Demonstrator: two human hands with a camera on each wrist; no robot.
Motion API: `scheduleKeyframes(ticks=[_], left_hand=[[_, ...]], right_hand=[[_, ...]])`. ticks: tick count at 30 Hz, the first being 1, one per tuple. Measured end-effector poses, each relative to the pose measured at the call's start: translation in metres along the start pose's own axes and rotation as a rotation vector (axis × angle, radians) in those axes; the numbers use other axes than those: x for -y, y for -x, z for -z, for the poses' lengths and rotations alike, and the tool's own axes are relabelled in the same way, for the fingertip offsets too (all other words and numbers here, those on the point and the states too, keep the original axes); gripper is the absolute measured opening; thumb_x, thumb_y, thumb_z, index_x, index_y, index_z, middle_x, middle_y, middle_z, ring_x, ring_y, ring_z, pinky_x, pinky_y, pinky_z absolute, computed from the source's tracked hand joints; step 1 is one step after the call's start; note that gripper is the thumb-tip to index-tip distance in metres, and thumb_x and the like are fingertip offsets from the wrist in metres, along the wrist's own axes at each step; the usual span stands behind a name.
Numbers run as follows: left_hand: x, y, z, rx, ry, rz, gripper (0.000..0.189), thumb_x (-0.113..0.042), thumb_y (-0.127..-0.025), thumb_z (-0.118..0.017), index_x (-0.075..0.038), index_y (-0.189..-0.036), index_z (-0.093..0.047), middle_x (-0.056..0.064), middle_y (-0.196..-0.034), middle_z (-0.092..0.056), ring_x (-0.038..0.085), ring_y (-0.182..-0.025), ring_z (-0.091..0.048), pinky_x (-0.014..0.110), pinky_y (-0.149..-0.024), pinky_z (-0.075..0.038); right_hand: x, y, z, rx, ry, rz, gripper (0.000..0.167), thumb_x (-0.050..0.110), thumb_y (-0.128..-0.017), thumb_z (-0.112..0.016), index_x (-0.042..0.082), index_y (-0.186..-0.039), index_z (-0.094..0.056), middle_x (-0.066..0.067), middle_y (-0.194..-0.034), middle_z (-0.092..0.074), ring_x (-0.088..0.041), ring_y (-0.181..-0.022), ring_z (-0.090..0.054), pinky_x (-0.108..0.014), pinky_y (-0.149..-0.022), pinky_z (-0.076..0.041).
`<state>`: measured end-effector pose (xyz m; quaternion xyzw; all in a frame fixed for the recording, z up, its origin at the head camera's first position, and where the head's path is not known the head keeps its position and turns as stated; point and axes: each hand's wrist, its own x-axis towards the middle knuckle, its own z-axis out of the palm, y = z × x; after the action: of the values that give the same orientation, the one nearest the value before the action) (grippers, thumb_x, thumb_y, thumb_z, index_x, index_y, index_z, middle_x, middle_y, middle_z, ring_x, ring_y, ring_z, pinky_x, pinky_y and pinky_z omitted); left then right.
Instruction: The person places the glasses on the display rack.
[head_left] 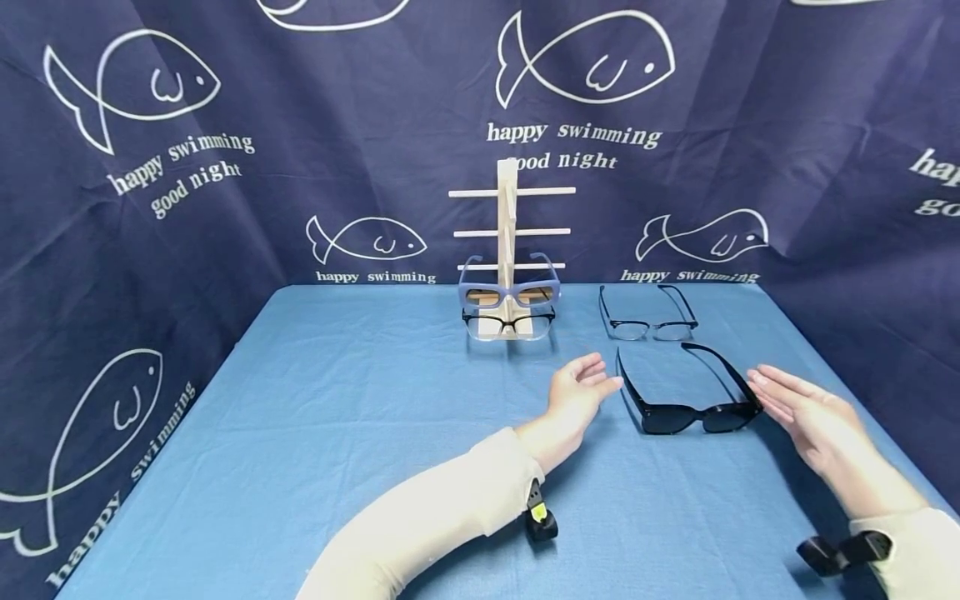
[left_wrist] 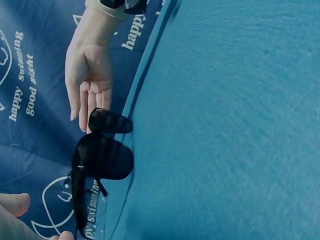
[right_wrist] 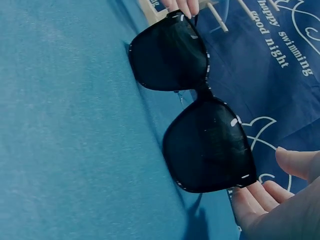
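Observation:
Black sunglasses with dark lenses stand on the blue table, temples unfolded and pointing to the back. Beside their left temple is my left hand, its fingers loosely bent and the thumb apart from them. On the other side my right hand has its fingers extended, with fingertips right at the right hinge. In the right wrist view, the thumb of the right hand stands away from the frame, and the fingers overlap the lower corner of the sunglasses.
Clear-bottomed eyeglasses lie behind the sunglasses. A wooden display rack with several crossbars stands at the back, bearing blue-framed glasses above black half-rim glasses. Dark blue fish-print cloth hangs around the table.

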<state>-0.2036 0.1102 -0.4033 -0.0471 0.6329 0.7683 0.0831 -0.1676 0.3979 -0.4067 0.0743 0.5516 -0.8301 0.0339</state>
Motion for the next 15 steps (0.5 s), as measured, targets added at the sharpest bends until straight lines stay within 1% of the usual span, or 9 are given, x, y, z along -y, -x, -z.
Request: scheduleKeyframes(ticks=[5, 9, 13, 15], left_hand=[[0.003, 0.003, -0.004, 0.007, -0.012, 0.033, 0.043, -0.001, -0.081, -0.075, -0.004, -0.123, -0.064, 0.012, -0.121, -0.067, 0.025, -0.113, -0.064, 0.035, -0.097, -0.055], [0.006, 0.006, -0.006, 0.019, -0.034, 0.053, 0.045, -0.002, -0.081, -0.075, -0.004, -0.124, -0.062, 0.01, -0.122, -0.066, 0.024, -0.113, -0.063, 0.037, -0.099, -0.054], [0.012, 0.006, -0.007, 0.024, -0.036, 0.07, 0.045, -0.001, -0.082, -0.075, -0.003, -0.124, -0.062, 0.01, -0.122, -0.066, 0.023, -0.111, -0.064, 0.035, -0.099, -0.054], [0.015, 0.006, -0.008, 0.024, -0.033, 0.076, 0.044, -0.001, -0.082, -0.074, -0.002, -0.124, -0.062, 0.01, -0.121, -0.066, 0.023, -0.11, -0.064, 0.034, -0.098, -0.055]], right_hand=[[-0.004, 0.001, 0.002, -0.044, 0.037, -0.041, 0.03, 0.002, -0.094, -0.06, 0.025, -0.089, -0.077, 0.012, -0.093, -0.074, 0.004, -0.086, -0.068, -0.013, -0.069, -0.057], [-0.006, 0.003, 0.005, -0.038, 0.017, -0.042, 0.029, 0.001, -0.094, -0.06, 0.023, -0.09, -0.078, 0.011, -0.093, -0.074, 0.002, -0.086, -0.068, -0.015, -0.07, -0.058], [-0.008, 0.004, 0.006, -0.023, -0.016, -0.036, 0.03, -0.001, -0.094, -0.058, 0.02, -0.09, -0.078, 0.008, -0.093, -0.075, -0.002, -0.086, -0.07, -0.017, -0.072, -0.06], [-0.009, 0.005, 0.006, -0.022, -0.013, -0.04, 0.03, -0.001, -0.095, -0.057, 0.02, -0.09, -0.078, 0.008, -0.093, -0.075, -0.002, -0.086, -0.07, -0.018, -0.072, -0.06]])
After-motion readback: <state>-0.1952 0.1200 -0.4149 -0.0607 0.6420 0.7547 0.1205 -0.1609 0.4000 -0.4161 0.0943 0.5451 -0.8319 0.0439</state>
